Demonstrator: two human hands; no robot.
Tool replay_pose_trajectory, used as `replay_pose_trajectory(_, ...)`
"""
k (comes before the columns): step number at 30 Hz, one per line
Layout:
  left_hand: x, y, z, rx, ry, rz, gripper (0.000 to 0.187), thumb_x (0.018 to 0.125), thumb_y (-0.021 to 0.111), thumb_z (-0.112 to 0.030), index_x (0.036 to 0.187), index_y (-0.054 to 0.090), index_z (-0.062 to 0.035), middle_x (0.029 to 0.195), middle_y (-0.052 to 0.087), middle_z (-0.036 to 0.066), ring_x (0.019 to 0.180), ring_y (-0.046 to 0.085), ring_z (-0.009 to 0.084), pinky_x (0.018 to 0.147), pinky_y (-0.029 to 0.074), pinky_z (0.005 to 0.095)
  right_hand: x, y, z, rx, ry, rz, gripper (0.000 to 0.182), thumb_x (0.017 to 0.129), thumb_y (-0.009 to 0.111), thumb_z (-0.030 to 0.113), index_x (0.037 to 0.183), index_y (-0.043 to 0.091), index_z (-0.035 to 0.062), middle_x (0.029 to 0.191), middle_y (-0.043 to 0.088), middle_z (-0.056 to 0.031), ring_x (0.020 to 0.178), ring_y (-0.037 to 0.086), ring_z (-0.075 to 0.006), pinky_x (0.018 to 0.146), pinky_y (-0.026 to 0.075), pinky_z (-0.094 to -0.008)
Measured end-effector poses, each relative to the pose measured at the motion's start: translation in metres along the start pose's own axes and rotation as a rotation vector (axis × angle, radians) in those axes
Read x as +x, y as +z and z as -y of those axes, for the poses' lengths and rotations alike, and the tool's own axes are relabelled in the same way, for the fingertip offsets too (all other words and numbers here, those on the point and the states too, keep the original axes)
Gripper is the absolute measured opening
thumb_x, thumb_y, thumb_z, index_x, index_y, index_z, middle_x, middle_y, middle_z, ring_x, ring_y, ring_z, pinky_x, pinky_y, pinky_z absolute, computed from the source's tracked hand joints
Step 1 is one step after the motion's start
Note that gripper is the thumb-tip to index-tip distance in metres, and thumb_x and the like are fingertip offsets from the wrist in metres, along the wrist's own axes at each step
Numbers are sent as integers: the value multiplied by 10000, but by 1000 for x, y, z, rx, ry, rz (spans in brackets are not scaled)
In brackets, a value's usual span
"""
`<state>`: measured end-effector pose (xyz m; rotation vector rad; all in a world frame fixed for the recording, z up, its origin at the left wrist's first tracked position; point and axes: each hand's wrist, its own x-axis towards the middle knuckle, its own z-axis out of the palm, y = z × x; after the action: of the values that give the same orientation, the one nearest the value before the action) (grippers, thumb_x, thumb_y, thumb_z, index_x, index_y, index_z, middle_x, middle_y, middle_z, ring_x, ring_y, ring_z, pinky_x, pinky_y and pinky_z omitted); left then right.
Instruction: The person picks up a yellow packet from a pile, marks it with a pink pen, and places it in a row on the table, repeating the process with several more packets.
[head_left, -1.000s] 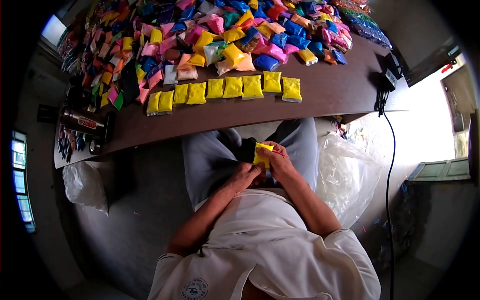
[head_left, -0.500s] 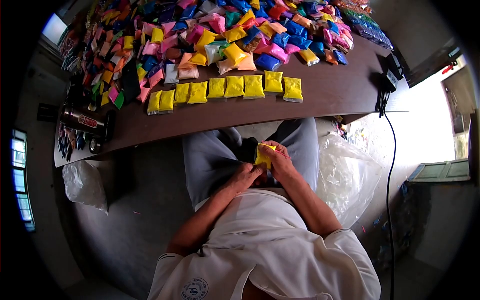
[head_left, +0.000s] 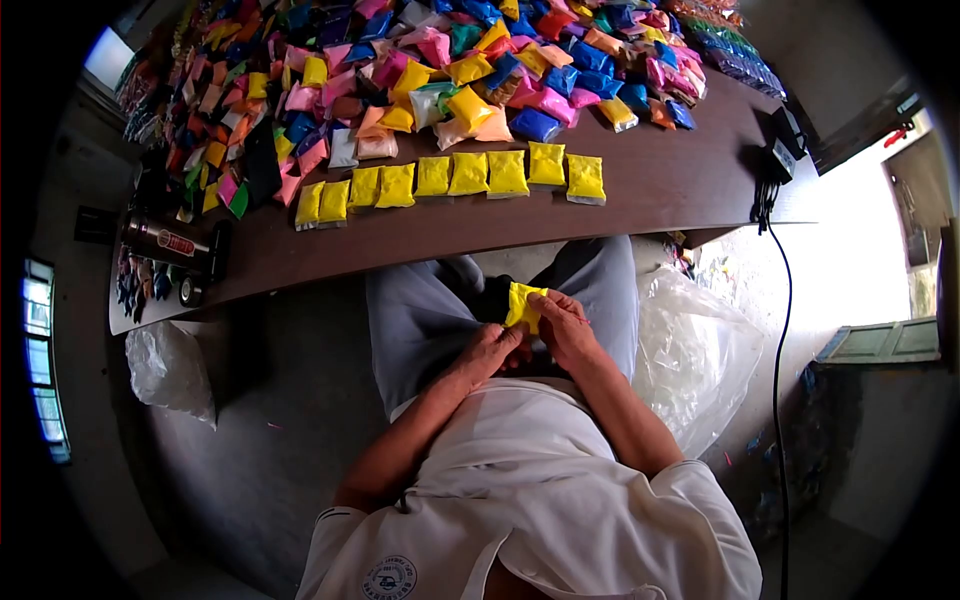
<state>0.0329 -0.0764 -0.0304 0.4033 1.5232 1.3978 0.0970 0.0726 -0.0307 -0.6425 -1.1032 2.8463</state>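
Note:
A small yellow packet [head_left: 524, 303] is held above my lap, between my two hands. The fingers of my right hand [head_left: 563, 322] are closed on its right side. My left hand [head_left: 494, 350] pinches its lower left edge. Something thin and red shows at the right hand, too small to name. On the table's near side lies a row of several similar yellow packets [head_left: 507, 173], flat and roughly side by side.
A large heap of colourful packets [head_left: 540, 75] covers the far side of the brown table [head_left: 660, 200]. A dark flask [head_left: 165, 243] lies at its left end. A black adapter with cable [head_left: 778, 160] sits at the right. Clear plastic bags [head_left: 695, 360] rest on the floor.
The yellow packet has turned and moved slightly left, showing more of its face. My right-hand fingers have shifted on it, and the thin red thing shows less. The row is unchanged.

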Motion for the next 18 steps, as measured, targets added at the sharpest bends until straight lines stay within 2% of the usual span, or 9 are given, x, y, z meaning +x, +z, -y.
replay_pose_trajectory(4, 1, -5, 4, 45, -25, 9, 428, 896, 441, -449, 813, 592, -56, 683, 601, 19, 588, 520, 86, 547, 406, 209, -5, 8, 5, 5, 23, -24, 158, 853, 576, 164, 891, 573, 11, 831, 616, -78, 720, 593, -157, 650, 486, -275)
replay_pose_trajectory(6, 2, -4, 7, 111, -26, 10, 417, 898, 443, -429, 820, 598, -49, 685, 603, 25, 590, 525, 94, 551, 408, 220, -6, 1, 3, -157, 15, 121, 177, 840, 599, 163, 898, 568, -2, 821, 622, -76, 676, 596, -151, 591, 489, -263)
replay_pose_trajectory(7, 2, -4, 7, 111, -26, 11, 417, 898, 443, -429, 820, 598, -49, 685, 603, 25, 590, 525, 94, 551, 408, 220, -4, 1, 0, -163, -35, 107, 192, 832, 612, 168, 894, 566, -8, 798, 623, -74, 630, 594, -148, 534, 484, -251)
replay_pose_trajectory(11, -1, -3, -1, 106, -60, 9, 389, 889, 458, -389, 820, 606, -36, 697, 613, 36, 602, 540, 111, 578, 423, 234, -5, 7, 1, -150, -91, 101, 196, 829, 619, 175, 888, 566, -4, 779, 622, -71, 610, 594, -144, 506, 479, -247)
replay_pose_trajectory(13, 0, -3, 1, 99, -55, 1, 386, 885, 461, -384, 821, 608, -33, 701, 616, 39, 606, 545, 115, 587, 427, 236, -8, 14, 2, -181, -51, 13, 196, 841, 603, 188, 852, 561, -3, 656, 602, -71, 477, 550, -131, 431, 444, -241)
replay_pose_trajectory(18, 0, -5, 4, 102, -16, 39, 408, 890, 443, -403, 846, 606, -32, 708, 616, 43, 622, 550, 118, 598, 429, 236, -7, 7, -1, -214, -67, 57, 184, 831, 617, 186, 858, 569, 11, 707, 612, -66, 520, 561, -122, 465, 451, -231)
